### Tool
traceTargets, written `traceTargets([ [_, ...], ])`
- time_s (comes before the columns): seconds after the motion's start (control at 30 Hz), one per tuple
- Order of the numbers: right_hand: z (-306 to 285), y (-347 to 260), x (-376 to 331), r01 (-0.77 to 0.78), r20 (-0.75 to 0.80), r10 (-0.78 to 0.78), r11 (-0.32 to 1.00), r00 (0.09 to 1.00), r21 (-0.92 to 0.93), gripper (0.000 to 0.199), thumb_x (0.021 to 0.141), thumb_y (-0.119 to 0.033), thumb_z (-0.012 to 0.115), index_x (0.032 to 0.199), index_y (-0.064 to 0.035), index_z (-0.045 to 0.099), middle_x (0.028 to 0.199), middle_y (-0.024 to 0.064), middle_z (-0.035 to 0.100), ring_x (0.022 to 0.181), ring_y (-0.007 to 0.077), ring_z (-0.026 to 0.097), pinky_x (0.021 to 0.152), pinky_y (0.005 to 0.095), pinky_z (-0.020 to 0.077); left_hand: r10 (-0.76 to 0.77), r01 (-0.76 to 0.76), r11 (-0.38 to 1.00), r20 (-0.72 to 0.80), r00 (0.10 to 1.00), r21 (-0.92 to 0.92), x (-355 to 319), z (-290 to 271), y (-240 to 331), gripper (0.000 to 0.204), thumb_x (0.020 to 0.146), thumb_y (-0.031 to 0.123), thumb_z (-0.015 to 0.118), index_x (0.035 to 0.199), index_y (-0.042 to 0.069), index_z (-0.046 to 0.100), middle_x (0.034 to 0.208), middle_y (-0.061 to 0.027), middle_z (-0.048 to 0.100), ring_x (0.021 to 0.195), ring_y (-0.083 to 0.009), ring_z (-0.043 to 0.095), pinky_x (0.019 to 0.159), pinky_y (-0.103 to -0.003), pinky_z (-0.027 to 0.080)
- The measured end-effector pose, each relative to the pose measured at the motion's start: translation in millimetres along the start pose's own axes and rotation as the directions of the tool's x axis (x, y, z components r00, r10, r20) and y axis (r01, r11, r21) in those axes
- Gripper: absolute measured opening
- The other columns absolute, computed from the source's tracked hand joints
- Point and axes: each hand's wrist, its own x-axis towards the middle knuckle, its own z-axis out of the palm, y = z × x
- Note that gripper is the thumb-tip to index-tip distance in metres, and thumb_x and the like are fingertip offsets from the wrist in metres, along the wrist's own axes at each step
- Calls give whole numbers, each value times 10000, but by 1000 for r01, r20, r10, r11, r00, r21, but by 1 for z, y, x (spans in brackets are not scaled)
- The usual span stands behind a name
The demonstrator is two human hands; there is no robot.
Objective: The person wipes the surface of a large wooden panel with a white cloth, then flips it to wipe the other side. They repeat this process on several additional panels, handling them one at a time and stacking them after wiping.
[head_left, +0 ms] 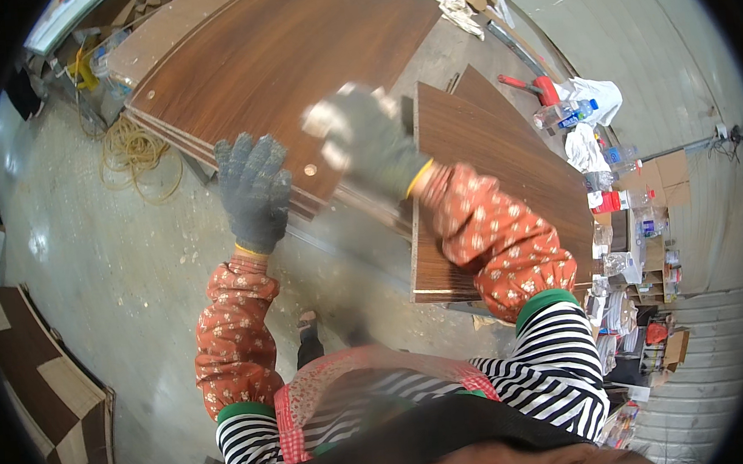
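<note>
My left hand [254,192], in a dark grey knit glove, lies with its fingers stretched out over the near edge of a dark brown wood-grain panel [293,58]. Smeared by motion, my right hand [374,142] wears the same kind of glove and is closed around a crumpled white rag [327,126]. It is over the near right part of that panel, and the rag's contact with the surface cannot be made out. A small pale round spot [311,170] shows on the panel between my hands. Under my right forearm is another brown panel [503,152].
A coiled yellowish hose [137,157] lies on the floor at the left. Patterned brown and beige boards [53,379] stand at lower left. Along the right are a red tool [543,90], plastic bottles [573,113], white cloths [586,149] and cardboard boxes [668,178].
</note>
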Motion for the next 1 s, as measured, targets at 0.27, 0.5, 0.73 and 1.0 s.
traceTargets([
  [0.27, -16, -26, 0, -39, -47, 45, 991, 998, 131, 379, 782, -345, 698, 1140, -222, 673, 1068, 69, 606, 1097, 312, 541, 924, 505, 403, 10, -11, 999, 19, 1000, 45, 0, -2, 5, 283, 1000, 211, 547, 1210, 82, 686, 1323, -94, 642, 1370, -347, 473, 1209, -564, 222],
  [0.5, -28, 20, 3, -364, 225, 362, 931, 905, -31, 415, 909, -330, 619, 1294, -176, 616, 1164, 141, 617, 1109, 352, 560, 971, 467, 448, -2, 2, 1000, -15, 1000, 1, 0, 4, 7, 266, 975, 202, 581, 1200, 114, 693, 1306, -80, 641, 1343, -354, 487, 1200, -589, 227],
  [0.73, 0, 28, -5, -402, 79, 401, 916, 913, 2, 427, 904, -370, 630, 1294, -196, 630, 1240, 128, 623, 1164, 345, 547, 986, 475, 435, 12, -13, 1000, -61, 998, -12, -1, 8, 6, 253, 977, 192, 585, 1183, 93, 694, 1303, -82, 645, 1358, -349, 472, 1196, -594, 233],
  [1.0, -3, 146, 34, -536, 143, 528, 844, 837, 23, 424, 871, -382, 657, 1277, -263, 659, 1165, 11, 711, 1028, 236, 658, 940, 426, 462, -21, 22, 1000, -21, 1000, 17, 1, 4, 9, 254, 986, 176, 561, 1181, 80, 693, 1291, -97, 651, 1337, -372, 494, 1185, -608, 245],
])
